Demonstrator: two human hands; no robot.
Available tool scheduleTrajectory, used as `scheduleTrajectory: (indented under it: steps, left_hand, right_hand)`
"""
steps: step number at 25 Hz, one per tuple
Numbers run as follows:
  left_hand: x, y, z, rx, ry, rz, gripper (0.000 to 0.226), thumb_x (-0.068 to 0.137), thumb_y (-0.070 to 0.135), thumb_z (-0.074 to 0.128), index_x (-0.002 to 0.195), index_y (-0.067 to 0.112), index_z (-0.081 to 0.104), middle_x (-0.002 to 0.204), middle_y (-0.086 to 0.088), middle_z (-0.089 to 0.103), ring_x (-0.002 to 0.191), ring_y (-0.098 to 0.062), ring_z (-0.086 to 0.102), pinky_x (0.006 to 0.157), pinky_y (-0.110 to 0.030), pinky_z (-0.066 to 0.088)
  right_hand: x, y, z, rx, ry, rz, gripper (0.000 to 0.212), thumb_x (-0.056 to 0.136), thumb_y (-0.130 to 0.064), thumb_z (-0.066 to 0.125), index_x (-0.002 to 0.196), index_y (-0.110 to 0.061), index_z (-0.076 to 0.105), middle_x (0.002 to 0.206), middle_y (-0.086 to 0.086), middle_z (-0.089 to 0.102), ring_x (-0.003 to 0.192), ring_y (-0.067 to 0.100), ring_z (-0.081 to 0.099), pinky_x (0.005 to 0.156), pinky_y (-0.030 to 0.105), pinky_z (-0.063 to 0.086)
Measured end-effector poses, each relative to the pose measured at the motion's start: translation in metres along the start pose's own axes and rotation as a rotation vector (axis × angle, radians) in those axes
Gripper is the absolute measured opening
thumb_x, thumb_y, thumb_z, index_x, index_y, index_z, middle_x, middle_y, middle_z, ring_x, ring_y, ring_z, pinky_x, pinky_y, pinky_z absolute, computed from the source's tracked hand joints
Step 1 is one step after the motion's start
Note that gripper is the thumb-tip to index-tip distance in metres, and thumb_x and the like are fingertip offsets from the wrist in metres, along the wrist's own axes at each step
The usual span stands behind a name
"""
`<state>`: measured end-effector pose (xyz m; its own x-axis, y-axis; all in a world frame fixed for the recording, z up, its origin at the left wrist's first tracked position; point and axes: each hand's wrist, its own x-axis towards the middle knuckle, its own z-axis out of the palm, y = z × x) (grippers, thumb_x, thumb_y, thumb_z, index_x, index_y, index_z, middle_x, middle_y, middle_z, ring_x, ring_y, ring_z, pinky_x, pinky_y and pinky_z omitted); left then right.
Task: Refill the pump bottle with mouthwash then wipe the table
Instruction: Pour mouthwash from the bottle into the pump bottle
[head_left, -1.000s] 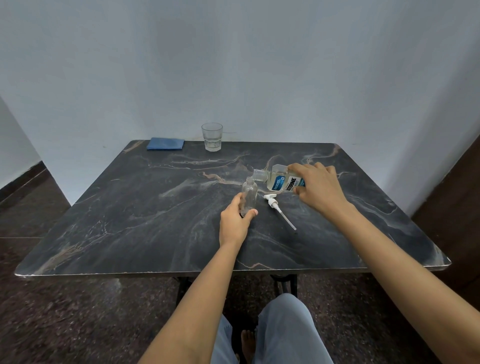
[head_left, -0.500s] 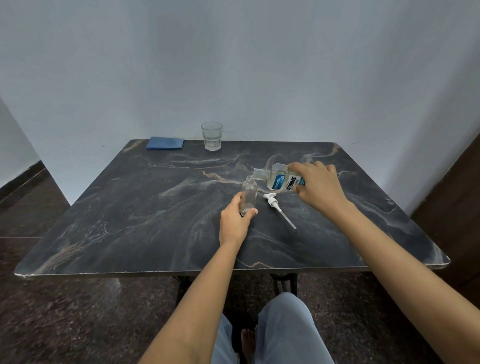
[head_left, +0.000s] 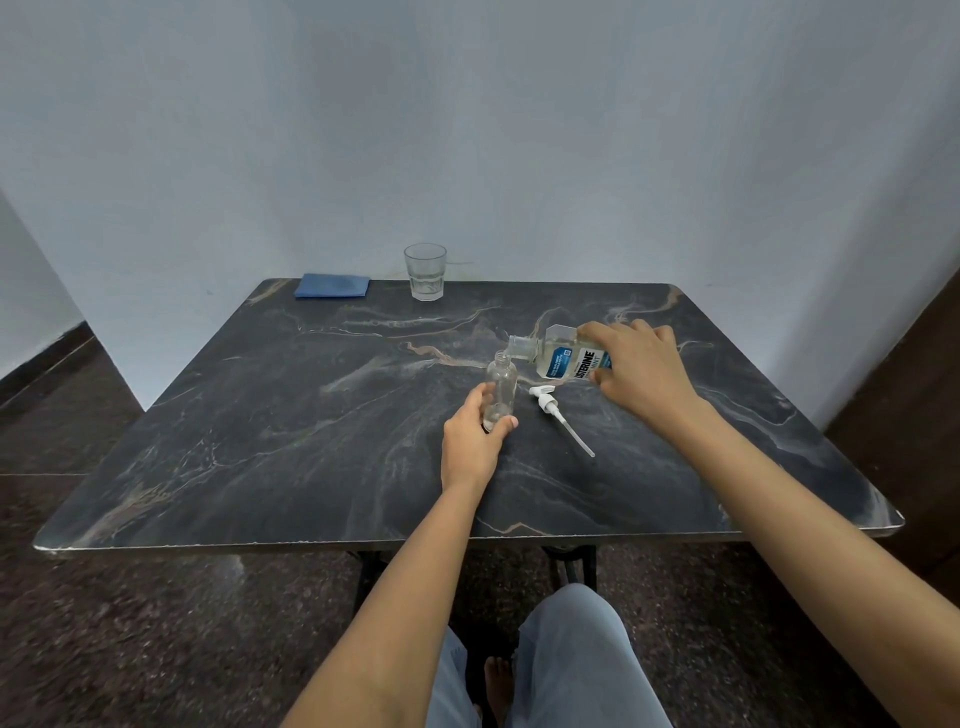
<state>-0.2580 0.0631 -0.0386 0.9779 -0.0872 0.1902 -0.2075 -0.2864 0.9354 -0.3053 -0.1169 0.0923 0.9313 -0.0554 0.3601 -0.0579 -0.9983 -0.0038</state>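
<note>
A small clear pump bottle (head_left: 502, 387) stands upright on the dark marble table (head_left: 291, 447), its neck uncapped. My left hand (head_left: 475, 441) grips its lower part. My right hand (head_left: 639, 371) holds a clear mouthwash bottle (head_left: 558, 358) with a blue label, tipped on its side. Its open mouth sits just above and right of the small bottle's neck. The white pump head (head_left: 558, 415) with its long tube lies flat on the table between my hands.
A folded blue cloth (head_left: 332, 286) lies at the table's far left edge, by the wall. A clear drinking glass (head_left: 426, 271) stands to its right. My knees and a bare foot show below the near table edge.
The scene holds nearly still. The mouthwash bottle stays tipped at the small bottle's neck and both hands keep their grips.
</note>
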Motion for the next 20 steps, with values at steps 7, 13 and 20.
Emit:
scheduleTrajectory:
  steps: [7, 13, 20]
  left_hand:
    - [0.0010, -0.0002, 0.0001, 0.011, 0.004, -0.001, 0.055, 0.082, 0.023, 0.073, 0.133, 0.026, 0.053, 0.124, 0.004, 0.064, 0.108, -0.006, 0.056, 0.096, -0.025, 0.044]
    - [0.0009, -0.0010, 0.0000, 0.016, -0.002, -0.013, 0.052, 0.083, 0.022, 0.073, 0.130, 0.029, 0.053, 0.120, 0.007, 0.063, 0.101, -0.003, 0.052, 0.091, -0.022, 0.040]
    - [0.0011, -0.0013, 0.0005, 0.011, -0.005, -0.008, 0.050, 0.082, 0.022, 0.073, 0.128, 0.030, 0.054, 0.103, 0.021, 0.058, 0.097, -0.001, 0.054, 0.091, -0.021, 0.041]
  right_hand:
    - [0.0005, -0.0004, -0.0017, -0.021, -0.013, 0.002, 0.050, 0.086, -0.020, 0.063, 0.132, -0.028, 0.046, 0.122, 0.004, 0.062, 0.115, 0.028, 0.051, 0.097, 0.045, 0.033]
    - [0.0010, -0.0008, -0.0025, -0.023, -0.010, -0.005, 0.050, 0.086, -0.020, 0.062, 0.132, -0.030, 0.046, 0.121, 0.003, 0.063, 0.113, 0.028, 0.051, 0.096, 0.045, 0.032]
    - [0.0013, -0.0004, -0.0024, -0.025, -0.010, -0.008, 0.050, 0.086, -0.020, 0.061, 0.132, -0.030, 0.046, 0.121, 0.003, 0.063, 0.114, 0.028, 0.051, 0.096, 0.045, 0.032]
